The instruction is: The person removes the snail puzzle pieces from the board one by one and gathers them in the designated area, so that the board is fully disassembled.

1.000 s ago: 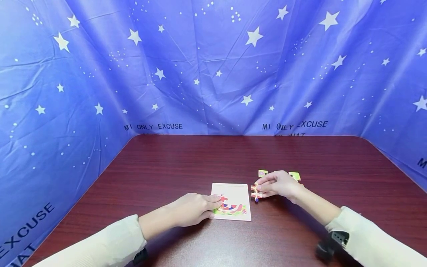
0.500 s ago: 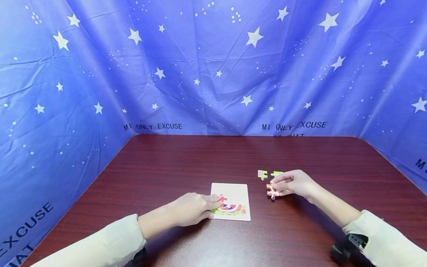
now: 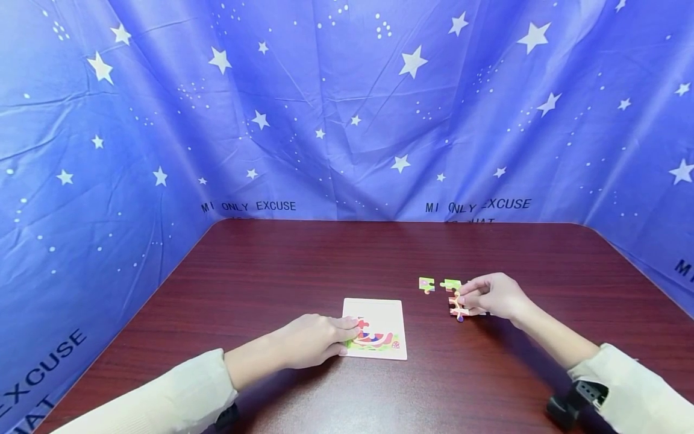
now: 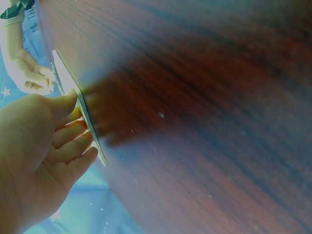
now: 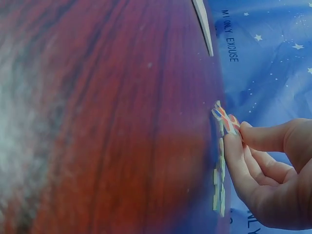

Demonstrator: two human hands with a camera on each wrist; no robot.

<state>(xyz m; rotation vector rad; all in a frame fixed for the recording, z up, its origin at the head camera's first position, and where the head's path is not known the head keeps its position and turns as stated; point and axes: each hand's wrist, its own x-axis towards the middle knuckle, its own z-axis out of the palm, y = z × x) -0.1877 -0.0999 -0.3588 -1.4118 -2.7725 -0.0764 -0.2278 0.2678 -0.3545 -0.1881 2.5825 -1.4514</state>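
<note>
In the head view, my left hand [image 3: 315,340] rests on the left side of a square puzzle board [image 3: 374,307], its fingers over the joined red, white and green pieces [image 3: 374,339]. The left wrist view shows the thumb touching the edge of the board [image 4: 87,114]. My right hand [image 3: 497,296] pinches an orange and white puzzle piece [image 3: 458,308] with a blue tab between thumb and fingers. The right wrist view shows this held piece [image 5: 228,119] tilted over the other pieces [image 5: 219,190], seen edge-on. My right hand partly hides those pieces.
Two green puzzle pieces lie beyond the held one: a left piece [image 3: 426,284] and a right piece [image 3: 450,284]. All of this is on a dark red wood-grain table [image 3: 303,259]. A blue star-print curtain [image 3: 347,120] surrounds the back and sides.
My right hand has moved to the right with the puzzle piece, away from the board and toward the loose pieces. My left hand has stayed on the board.
</note>
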